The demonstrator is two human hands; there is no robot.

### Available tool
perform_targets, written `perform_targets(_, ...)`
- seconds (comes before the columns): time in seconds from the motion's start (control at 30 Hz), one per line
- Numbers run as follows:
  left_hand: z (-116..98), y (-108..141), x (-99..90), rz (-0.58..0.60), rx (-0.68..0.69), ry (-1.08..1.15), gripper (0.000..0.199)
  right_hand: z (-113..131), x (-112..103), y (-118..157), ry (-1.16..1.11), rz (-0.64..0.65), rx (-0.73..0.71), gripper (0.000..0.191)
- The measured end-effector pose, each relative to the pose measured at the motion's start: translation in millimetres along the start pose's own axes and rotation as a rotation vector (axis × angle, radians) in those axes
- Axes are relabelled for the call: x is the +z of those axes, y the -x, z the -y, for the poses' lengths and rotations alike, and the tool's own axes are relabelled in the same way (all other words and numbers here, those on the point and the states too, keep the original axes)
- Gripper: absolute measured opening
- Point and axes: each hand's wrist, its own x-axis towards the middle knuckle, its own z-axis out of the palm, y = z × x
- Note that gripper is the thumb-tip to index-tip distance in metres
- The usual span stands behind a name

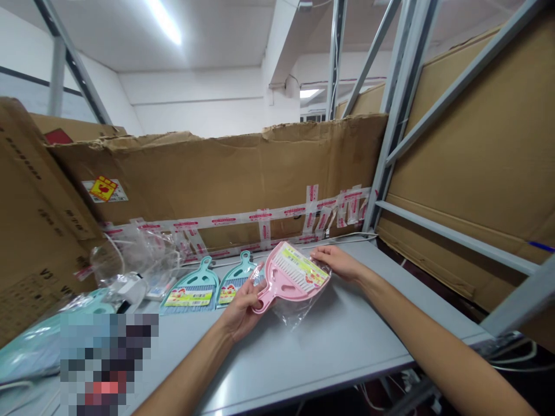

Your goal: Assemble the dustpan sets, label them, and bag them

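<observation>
From where I stand, the pink dustpan set [278, 276] is up over the middle of the desk [338, 341], in a clear bag [291, 318], its white-bristled brush and printed label facing up. The left hand [243, 309] is wrapped around the handle at the near left; the right hand [338, 263] looks pinched on the bag's far right edge, though I can't tell whether it grips film alone. 2 teal dustpan sets lie beyond the left hand, with crumpled plastic [139, 254] farther left.

The step in hand looks like handling the bagged set with 2 hands. I'd say the next move calls for a steady handle grip and care with the loose film.
</observation>
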Motion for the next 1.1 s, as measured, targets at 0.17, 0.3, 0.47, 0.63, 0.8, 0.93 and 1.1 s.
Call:
perform_targets(0.17, -0.9, 0.2, 1.8, -0.026, -0.018, -0.019, 0.125, -1.7, -7.7, -3.6, 0.073, 0.01, -0.026, 0.059)
perform_targets(0.3, -0.9, 0.7, 2.3, -0.041, -0.043, -0.012, 0.129, -0.4, -11.7, -4.2, 0.106, 0.026, -0.032, 0.062)
perform_targets(0.47, -0.1, 0.4, 0.8, -0.026, -0.032, -0.026, 0.131, 5.5, -13.2, 2.4, 0.104, 0.055, 0.035, 0.059)
perform_targets(0.63, -1.2, -0.6, -0.9, -0.063, 0.01, -0.027, 0.131, 12.3, -19.5, 8.6, 0.101, 0.131, 0.056, 0.057)
perform_targets(0.8, -1.3, -0.1, 2.0, -0.082, -0.007, -0.03, 0.13, 14.6, -25.7, 6.9, 0.104, 0.057, -0.016, 0.058)
perform_targets(0.93, -0.2, -0.9, 5.3, -0.081, -0.013, -0.021, 0.131, 14.4, -26.3, 5.0, 0.08, 0.012, -0.052, 0.058)
perform_targets(1.1, -0.4, -1.5, 4.3, -0.084, -0.011, -0.016, 0.132, 11.6, -24.5, 3.7, 0.057, -0.024, -0.05, 0.057)
